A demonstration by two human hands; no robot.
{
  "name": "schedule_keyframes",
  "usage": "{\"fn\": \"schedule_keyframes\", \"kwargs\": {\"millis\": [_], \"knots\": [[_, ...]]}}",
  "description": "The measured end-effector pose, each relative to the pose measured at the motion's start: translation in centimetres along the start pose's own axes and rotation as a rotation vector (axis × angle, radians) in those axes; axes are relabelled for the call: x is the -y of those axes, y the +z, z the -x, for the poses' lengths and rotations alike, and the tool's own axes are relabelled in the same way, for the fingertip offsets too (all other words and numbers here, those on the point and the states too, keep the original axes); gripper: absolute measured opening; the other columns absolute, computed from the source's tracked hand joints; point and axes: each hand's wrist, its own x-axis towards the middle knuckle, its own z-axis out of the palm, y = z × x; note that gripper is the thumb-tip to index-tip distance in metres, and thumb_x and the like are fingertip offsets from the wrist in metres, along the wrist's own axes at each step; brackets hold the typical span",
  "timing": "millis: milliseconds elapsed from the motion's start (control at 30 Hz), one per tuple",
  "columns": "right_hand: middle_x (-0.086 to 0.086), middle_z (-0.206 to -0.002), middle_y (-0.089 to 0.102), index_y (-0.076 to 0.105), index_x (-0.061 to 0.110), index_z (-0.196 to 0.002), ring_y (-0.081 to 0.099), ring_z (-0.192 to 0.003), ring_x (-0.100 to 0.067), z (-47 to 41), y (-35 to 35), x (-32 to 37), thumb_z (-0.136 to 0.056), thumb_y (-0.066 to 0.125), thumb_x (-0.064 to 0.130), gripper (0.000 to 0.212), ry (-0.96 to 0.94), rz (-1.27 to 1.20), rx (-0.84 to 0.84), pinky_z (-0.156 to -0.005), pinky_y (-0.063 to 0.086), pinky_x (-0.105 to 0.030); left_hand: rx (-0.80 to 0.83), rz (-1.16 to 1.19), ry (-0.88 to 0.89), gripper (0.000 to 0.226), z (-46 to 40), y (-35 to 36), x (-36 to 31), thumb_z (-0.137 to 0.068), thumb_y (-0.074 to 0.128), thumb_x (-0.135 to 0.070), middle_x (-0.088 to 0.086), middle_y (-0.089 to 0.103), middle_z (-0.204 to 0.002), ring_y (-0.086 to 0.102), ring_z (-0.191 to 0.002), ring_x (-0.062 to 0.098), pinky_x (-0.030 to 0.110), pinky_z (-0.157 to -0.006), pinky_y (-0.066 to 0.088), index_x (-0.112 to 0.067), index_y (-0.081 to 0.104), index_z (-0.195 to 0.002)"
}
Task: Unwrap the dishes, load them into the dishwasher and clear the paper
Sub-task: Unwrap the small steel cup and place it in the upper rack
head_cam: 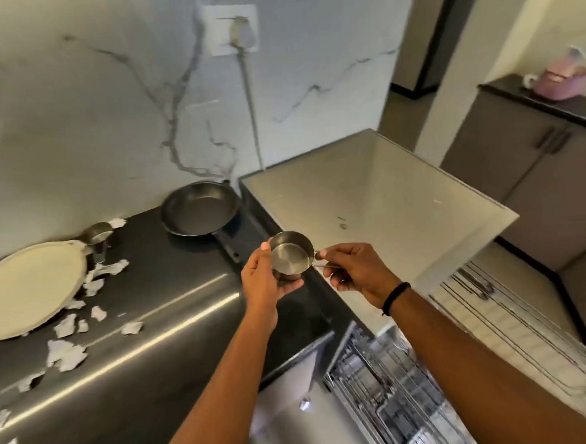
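A small steel measuring cup (292, 255) is held over the right edge of the dark counter, its open side facing me. My left hand (266, 281) cups its bowl from the left and below. My right hand (351, 268) pinches its thin handle. A black frying pan (198, 208) lies at the back of the counter. A second steel cup (97, 233) stands further left, next to a large cream plate (28, 289). Several torn scraps of white paper (66, 354) lie scattered over the counter's left part. The open dishwasher's wire racks (397, 387) show at lower right.
A dark counter (161, 333) runs along a marbled wall with a socket and cable (239, 36). A pale glass-topped appliance (369, 200) adjoins it on the right. Grey cabinets with a pink container (557, 80) stand at far right.
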Motion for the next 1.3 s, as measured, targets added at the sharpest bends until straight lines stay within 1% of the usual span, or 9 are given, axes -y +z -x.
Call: {"fn": "schedule_keyframes", "kwargs": {"millis": [167,300,533,667,867,967,1033,1133,1300], "knots": [[-0.010,-0.067,0.069,0.077,0.009,-0.093,0.053,-0.048,-0.013,4.1,-9.8,-2.7,-0.096,0.067,0.020,0.016,0.012,-0.043,-0.146,-0.049,0.044,-0.021,0.060,-0.101,-0.057,0.013,3.5,8.5,5.5,-0.103,0.053,-0.037,0.019,0.061,-0.122,0.066,-0.104,0.042,0.045,-0.062,0.062,-0.027,0.062,-0.104],[-0.012,-0.064,0.069,0.078,0.006,-0.089,0.054,-0.046,-0.014,6.5,-16.7,-4.2,-0.094,0.069,0.015,0.013,0.021,-0.068,-0.262,-0.051,0.044,-0.023,0.138,-0.166,-0.081,0.015,6.2,14.2,9.1,-0.104,0.054,-0.032,0.019,0.062,-0.119,0.067,-0.098,0.045,0.044,-0.062,0.062,-0.023,0.063,-0.111],[-0.016,-0.064,0.068,0.073,0.000,-0.085,0.054,-0.040,-0.016,9.9,-27.4,-7.7,-0.092,0.070,0.015,0.018,0.066,-0.188,-0.501,-0.044,0.041,-0.023,0.438,-0.406,-0.094,0.009,7.8,22.5,13.7,-0.100,0.061,-0.024,0.022,0.068,-0.106,0.068,-0.087,0.044,0.039,-0.063,0.064,-0.023,0.069,-0.103],[-0.015,-0.067,0.067,0.071,-0.001,-0.088,0.054,-0.040,-0.015,11.0,-31.9,-9.6,-0.094,0.069,0.016,0.018,0.111,-0.269,-0.646,-0.041,0.041,-0.020,0.571,-0.466,-0.153,0.010,7.7,27.2,16.7,-0.101,0.059,-0.022,0.024,0.068,-0.110,0.068,-0.095,0.043,0.037,-0.061,0.063,-0.021,0.068,-0.106],[-0.006,-0.066,0.070,0.074,0.001,-0.082,0.057,-0.051,-0.018,10.4,-38.2,-12.7,-0.093,0.069,0.019,0.023,0.179,0.104,-0.850,-0.049,0.048,-0.027,0.623,-0.545,-0.256,0.019,5.1,33.1,22.7,-0.101,0.059,-0.020,0.025,0.067,-0.110,0.066,-0.095,0.037,0.039,-0.060,0.063,-0.011,0.068,-0.115],[0.001,-0.075,0.070,0.069,0.016,-0.075,0.065,-0.071,-0.020,9.1,-39.3,-15.0,-0.092,0.066,0.029,0.022,0.261,0.548,-0.807,-0.065,0.053,-0.031,0.663,-0.609,-0.272,0.012,3.9,34.6,25.7,-0.101,0.059,-0.020,0.027,0.066,-0.116,0.065,-0.102,0.043,0.033,-0.055,0.061,-0.025,0.070,-0.097],[0.003,-0.088,0.071,0.072,0.023,-0.089,0.065,-0.083,-0.020,7.9,-39.4,-16.3,-0.093,0.064,0.035,0.015,0.298,0.641,-0.745,-0.072,0.053,-0.032,0.656,-0.646,-0.321,0.015,3.0,35.3,27.7,-0.101,0.059,-0.020,0.021,0.065,-0.119,0.064,-0.109,0.043,0.034,-0.059,0.063,-0.028,0.069,-0.094],[0.000,-0.109,0.070,0.071,0.024,-0.118,0.066,-0.098,-0.021,6.2,-39.8,-18.2,-0.091,0.064,0.040,0.032,0.355,0.656,-0.671,-0.082,0.056,-0.036,0.592,-0.687,-0.387,0.012,1.6,36.1,30.2,-0.102,0.057,-0.021,0.015,0.065,-0.118,0.065,-0.109,0.039,0.039,-0.067,0.064,-0.022,0.068,-0.099],[-0.005,-0.125,0.064,0.057,0.028,-0.138,0.059,-0.115,-0.027,3.4,-40.8,-22.0,-0.093,0.062,0.042,0.047,0.382,0.817,-0.551,-0.097,0.049,-0.042,0.486,-0.782,-0.396,0.024,-1.8,37.5,33.9,-0.102,0.056,-0.019,0.009,0.060,-0.116,0.061,-0.108,0.031,0.050,-0.079,0.062,-0.012,0.067,-0.123]]}}
